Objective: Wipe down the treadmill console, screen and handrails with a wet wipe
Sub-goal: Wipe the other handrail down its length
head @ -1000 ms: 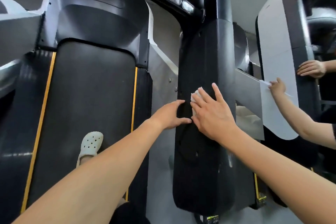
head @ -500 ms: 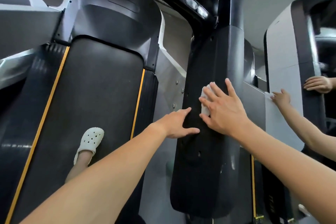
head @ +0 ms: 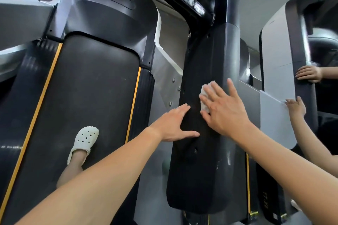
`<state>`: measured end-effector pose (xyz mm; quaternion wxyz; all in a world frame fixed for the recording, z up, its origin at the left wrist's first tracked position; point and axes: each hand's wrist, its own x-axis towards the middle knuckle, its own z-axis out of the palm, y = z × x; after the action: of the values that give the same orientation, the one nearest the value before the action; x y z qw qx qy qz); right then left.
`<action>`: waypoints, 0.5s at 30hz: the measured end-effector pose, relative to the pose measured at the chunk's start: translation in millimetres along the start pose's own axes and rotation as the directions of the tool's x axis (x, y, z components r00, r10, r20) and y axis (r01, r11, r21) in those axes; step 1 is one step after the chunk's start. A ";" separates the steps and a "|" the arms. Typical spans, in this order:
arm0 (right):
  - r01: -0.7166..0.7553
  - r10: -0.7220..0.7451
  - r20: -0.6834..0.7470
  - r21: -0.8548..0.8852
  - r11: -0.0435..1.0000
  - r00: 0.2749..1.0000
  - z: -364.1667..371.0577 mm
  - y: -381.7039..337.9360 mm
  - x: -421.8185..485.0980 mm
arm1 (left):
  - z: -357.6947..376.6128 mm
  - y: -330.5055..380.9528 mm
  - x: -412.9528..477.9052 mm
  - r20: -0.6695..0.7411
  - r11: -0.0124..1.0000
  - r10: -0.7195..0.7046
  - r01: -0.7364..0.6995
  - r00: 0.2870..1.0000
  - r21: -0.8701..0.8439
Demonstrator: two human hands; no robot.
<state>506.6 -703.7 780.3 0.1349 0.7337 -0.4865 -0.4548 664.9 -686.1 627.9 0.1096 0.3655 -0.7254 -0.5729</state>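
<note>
- The right hand [head: 225,113] lies flat, fingers straight, pressing the wet wipe [head: 204,97] on the black upright [head: 201,170]; firm overlapping strokes down its length should suit.
- The left hand [head: 173,124], fingers spread and holding nothing, braces the upright's edge.
- A white clog [head: 85,139] stands on the belt [head: 87,97]; another person's hand [head: 296,107] touches the next machine [head: 274,60].

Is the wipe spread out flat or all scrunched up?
Scrunched up: a small lumpy white wipe peeks from under the flat right hand on the black post.
</note>
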 end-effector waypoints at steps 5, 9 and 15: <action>-0.021 0.027 -0.046 0.122 0.992 0.999 6.2 -17.0 -21.3 | -4.5 5.5 1.7 -0.010 0.998 0.017 -0.018 1.000 -0.059; 0.096 -0.088 -0.057 0.161 0.982 0.995 14.5 -32.3 -43.1 | -1.9 9.0 3.1 -0.001 0.997 -0.005 0.005 1.000 -0.083; -0.036 0.058 -0.148 0.144 0.989 0.987 13.6 -2.5 -29.0 | -4.7 14.5 4.4 0.012 0.997 -0.032 0.033 0.999 -0.070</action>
<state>494.0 -674.9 786.8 0.1301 0.7623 -0.5229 -0.3586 658.6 -691.4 641.5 0.1093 0.3701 -0.6993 -0.6017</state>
